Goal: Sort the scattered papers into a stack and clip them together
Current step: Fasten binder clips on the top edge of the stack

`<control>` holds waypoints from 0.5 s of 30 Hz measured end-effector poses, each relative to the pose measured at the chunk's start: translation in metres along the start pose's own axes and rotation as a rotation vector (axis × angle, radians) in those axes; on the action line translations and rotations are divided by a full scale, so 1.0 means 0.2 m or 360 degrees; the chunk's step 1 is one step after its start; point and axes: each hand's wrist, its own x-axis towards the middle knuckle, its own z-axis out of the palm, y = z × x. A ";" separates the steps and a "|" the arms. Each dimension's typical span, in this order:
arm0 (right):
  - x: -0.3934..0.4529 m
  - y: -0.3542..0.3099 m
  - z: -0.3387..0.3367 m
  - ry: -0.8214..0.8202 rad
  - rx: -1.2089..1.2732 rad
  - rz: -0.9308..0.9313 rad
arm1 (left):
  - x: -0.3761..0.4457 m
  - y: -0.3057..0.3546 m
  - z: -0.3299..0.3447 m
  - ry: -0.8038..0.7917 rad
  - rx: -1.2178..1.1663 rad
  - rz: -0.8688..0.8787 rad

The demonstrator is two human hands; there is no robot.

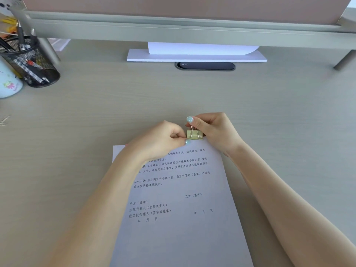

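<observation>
at the top edge of the papers [173, 199], the right hand [212, 130] pinches the gold binder clip [194, 134]; left hand [163, 139] fingers pinch the papers beside it.

A mesh pen pot [31, 63] stands beside what looks like a mug [8, 83].

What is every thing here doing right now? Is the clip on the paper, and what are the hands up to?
Papers: stacked flat on the desk, printed side up.
Clip: at the stack's top edge, wire handles up; whether it grips the sheets, cannot tell.
Right hand: pinches the clip's handles.
Left hand: pinches the papers' top edge beside the clip.
Pen cup: upright, holding pens.
Mug: upright, far left.
</observation>
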 end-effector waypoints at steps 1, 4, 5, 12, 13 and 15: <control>0.00 0.00 0.00 -0.0023 -0.0027 -0.0005 | 0.00 0.00 0.00 -0.0017 0.0003 0.0008; -0.01 -0.02 -0.02 -0.0093 -0.0016 0.0042 | -0.01 0.02 -0.02 -0.0105 0.0034 0.0024; -0.01 -0.03 -0.02 -0.0119 0.0011 0.0057 | -0.02 0.02 -0.03 -0.0122 0.0047 0.0026; -0.05 -0.03 0.00 -0.0270 -0.0026 -0.0003 | -0.03 0.03 -0.05 -0.0134 0.0121 0.0036; -0.06 -0.04 0.00 -0.0272 -0.0037 -0.0003 | -0.03 0.03 -0.06 -0.0135 0.0119 0.0035; -0.06 -0.05 -0.01 -0.0281 -0.0063 -0.0008 | -0.03 0.03 -0.06 -0.0130 0.0106 0.0034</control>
